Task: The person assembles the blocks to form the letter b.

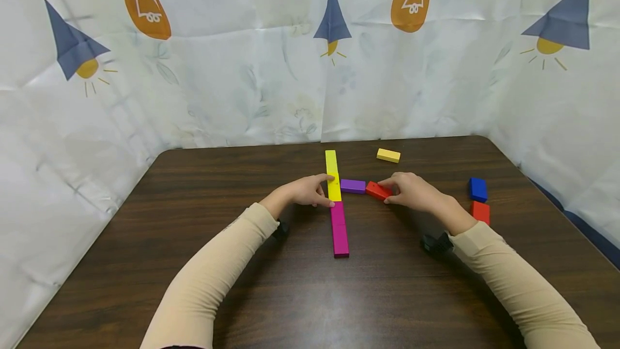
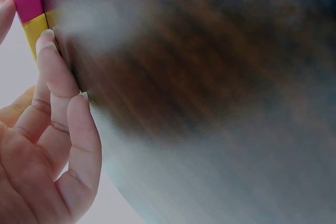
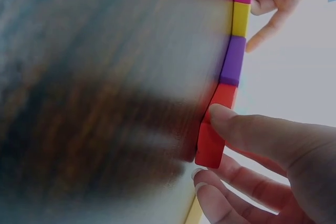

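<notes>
Yellow blocks (image 1: 331, 161) and magenta blocks (image 1: 340, 230) form one straight line on the dark wooden table. A purple block (image 1: 352, 186) extends rightward from the yellow part. Beyond its right end lies a red block (image 1: 374, 190), slightly angled. My right hand (image 1: 414, 193) pinches this red block between thumb and fingers; the thumb lies across its side in the right wrist view. On the left of the line, my left hand (image 1: 305, 190) touches it, index finger on the yellow and thumb where yellow meets magenta. Its other fingers are loosely bent beside the blocks.
A loose yellow block (image 1: 388, 155) lies toward the table's far edge. Farther right, a blue block (image 1: 478, 189) sits just behind another red block (image 1: 480, 211). A patterned white cloth (image 1: 232, 85) hangs behind the table (image 1: 218, 187).
</notes>
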`<state>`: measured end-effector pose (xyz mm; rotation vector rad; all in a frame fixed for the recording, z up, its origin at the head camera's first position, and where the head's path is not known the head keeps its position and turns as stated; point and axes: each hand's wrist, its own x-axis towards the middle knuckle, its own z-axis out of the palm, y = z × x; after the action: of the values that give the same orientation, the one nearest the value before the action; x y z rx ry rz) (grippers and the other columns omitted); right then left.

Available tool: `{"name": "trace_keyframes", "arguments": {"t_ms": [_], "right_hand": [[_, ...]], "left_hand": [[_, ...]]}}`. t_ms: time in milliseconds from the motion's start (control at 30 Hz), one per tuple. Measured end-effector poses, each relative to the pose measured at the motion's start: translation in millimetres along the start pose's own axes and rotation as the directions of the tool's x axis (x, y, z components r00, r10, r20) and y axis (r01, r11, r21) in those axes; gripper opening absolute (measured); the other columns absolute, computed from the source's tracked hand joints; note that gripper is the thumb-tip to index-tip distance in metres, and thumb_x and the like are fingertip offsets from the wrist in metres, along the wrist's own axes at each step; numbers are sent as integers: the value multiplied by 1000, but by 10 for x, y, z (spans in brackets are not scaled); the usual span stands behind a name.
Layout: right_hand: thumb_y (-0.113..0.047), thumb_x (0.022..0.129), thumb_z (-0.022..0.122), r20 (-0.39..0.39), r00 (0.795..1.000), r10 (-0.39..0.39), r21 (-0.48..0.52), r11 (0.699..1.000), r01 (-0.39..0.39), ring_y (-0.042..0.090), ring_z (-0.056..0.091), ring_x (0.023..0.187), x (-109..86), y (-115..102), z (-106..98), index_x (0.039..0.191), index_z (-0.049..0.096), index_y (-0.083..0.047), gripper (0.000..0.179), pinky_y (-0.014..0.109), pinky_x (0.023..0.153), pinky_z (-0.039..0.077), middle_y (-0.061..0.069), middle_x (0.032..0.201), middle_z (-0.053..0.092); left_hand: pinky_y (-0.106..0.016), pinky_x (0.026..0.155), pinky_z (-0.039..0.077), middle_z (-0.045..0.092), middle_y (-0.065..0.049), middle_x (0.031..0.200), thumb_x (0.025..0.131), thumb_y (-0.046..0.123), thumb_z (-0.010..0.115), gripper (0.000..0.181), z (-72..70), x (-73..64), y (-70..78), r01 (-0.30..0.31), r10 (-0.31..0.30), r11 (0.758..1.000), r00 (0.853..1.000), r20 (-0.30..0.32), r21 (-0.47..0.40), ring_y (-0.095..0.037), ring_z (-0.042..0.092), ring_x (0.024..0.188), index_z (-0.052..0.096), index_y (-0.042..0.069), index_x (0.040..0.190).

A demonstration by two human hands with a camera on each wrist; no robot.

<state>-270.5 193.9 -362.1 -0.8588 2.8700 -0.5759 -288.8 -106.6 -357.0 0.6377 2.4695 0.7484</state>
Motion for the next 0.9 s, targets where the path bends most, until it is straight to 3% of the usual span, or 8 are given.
{"name": "trace_keyframes", "arguments": {"t_ms": [400, 900], "right_hand": [[-10, 89, 81, 0, 1000, 3, -18, 1000, -3, 20, 53, 76, 43, 16, -2, 129, 68, 6, 45, 34, 68, 45, 16, 105, 67], [-10, 89, 80, 8, 1000, 13, -16, 1000, -13, 20, 54, 78, 25, 46, 12, 131, 68, 4, 46, 35, 71, 47, 14, 107, 66]], "left_hand": [[-29, 73, 45, 65, -9, 95, 95, 25, 76, 80, -2, -10, 8, 7, -7, 1000, 1000, 1, -3, -18, 59, 74, 32, 6, 159], [-24, 66, 39, 58, -2, 81, 96, 17, 74, 80, -1, -1, 2, -37, 38, 998, 999, 11, -44, -13, 50, 67, 29, 0, 159]]}}
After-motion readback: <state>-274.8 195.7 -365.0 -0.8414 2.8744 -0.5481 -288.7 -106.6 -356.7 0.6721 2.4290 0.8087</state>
